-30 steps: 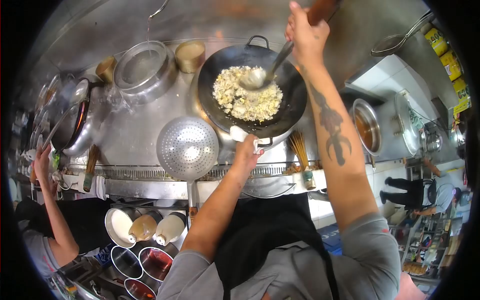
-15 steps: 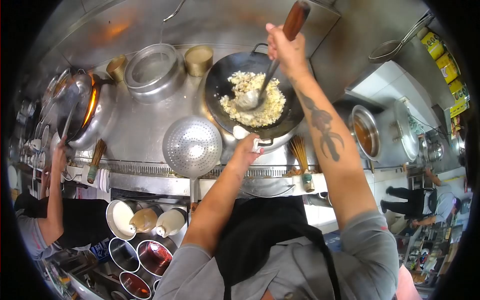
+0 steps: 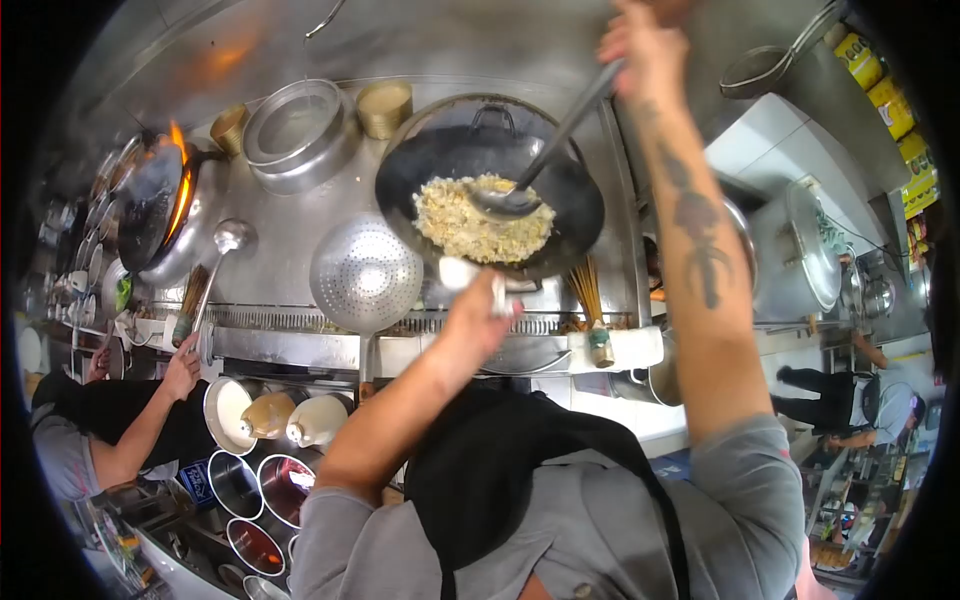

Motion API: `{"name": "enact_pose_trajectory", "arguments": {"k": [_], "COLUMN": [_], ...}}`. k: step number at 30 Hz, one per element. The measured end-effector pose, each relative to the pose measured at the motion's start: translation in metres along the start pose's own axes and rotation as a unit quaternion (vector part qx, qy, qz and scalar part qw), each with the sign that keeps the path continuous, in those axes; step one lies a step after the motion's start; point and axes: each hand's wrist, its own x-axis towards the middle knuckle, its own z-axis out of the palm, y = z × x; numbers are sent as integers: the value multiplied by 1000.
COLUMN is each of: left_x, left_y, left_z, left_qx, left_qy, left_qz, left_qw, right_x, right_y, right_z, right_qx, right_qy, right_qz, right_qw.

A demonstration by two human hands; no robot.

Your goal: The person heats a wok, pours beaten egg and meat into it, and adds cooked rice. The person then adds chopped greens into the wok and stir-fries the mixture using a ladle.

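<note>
Clutching a white cloth (image 3: 458, 273) at the wok's (image 3: 574, 212) near rim with left fingers (image 3: 500, 292) clenched; grasping the ladle (image 3: 552, 155) by its handle with right fingers (image 3: 618, 45); dipping its bowl, well below those right fingers, into yellow-white rice (image 3: 468, 225) just beyond the left ones; with a perforated strainer (image 3: 367, 272) left of the left fingers and a bamboo brush (image 3: 588, 300) to their right.

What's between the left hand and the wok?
In the head view, a white cloth lies between the left hand and the wok, bunched in the grip at the near rim.
</note>
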Motion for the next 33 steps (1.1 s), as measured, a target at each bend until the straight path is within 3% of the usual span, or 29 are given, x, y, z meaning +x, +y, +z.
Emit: {"name": "enact_pose_trajectory", "arguments": {"k": [1,2,4,5,7,8,9,14,15,17,18,19,21,23,26,27,28,30,31,33], "left_x": [20,54,99,96,32,21,29,-11,-24,-25,-8,21,38,35,23,34,55,104,112,119], "left_y": [1,-22,-54,-66,-78,-75,-68,-27,-33,-25,-24,-22,-62,-93,-77,-56,-35,-7,0,2], "left_z": [-2,-38,-105,-130,-114,-99,-89,14,11,16,4,-10,-59,-96,-74,-57,-52,-50,-46,-33], "left_qx": [-8,136,174,72,97,100,58,36,26,16,21,28,57,69,45,20,35,41,31,46], "left_qy": [-30,-80,-117,-93,-68,-33,-59,20,-48,10,-36,-90,-57,-35,-36,-31,-50,-74,-76,-68], "left_qz": [5,160,167,11,35,43,54,40,32,23,34,52,62,34,59,87,81,69,61,76], "left_qw": [1000,974,963,993,992,993,995,998,998,1000,999,994,995,996,997,996,995,994,995,994], "right_x": [-14,-27,-26,-27,-18,-19,-22,-18,-9,3,-12,-31,-28,-29,-23,-35,-38,0,-23,-29], "right_y": [19,38,33,16,-31,-55,-67,-81,-72,-31,-16,23,52,12,-67,-105,-124,-104,-117,-68], "right_z": [10,20,32,32,24,21,18,10,8,0,7,11,14,2,-31,-23,-29,-64,-50,-24], "right_qx": [1,1,90,102,117,121,123,204,182,133,-31,-5,138,140,34,188,185,324,200,167], "right_qy": [8,15,7,-19,-38,-36,-37,-81,-88,-101,-30,-44,-28,-28,2,37,43,-93,-47,-3], "right_qz": [-3,-6,-43,-63,-90,-80,-65,17,-15,-66,0,-41,-63,-93,-152,-150,-182,-128,-196,-141], "right_qw": [1000,1000,995,993,988,989,990,975,979,984,999,998,988,985,988,970,965,933,959,976]}}
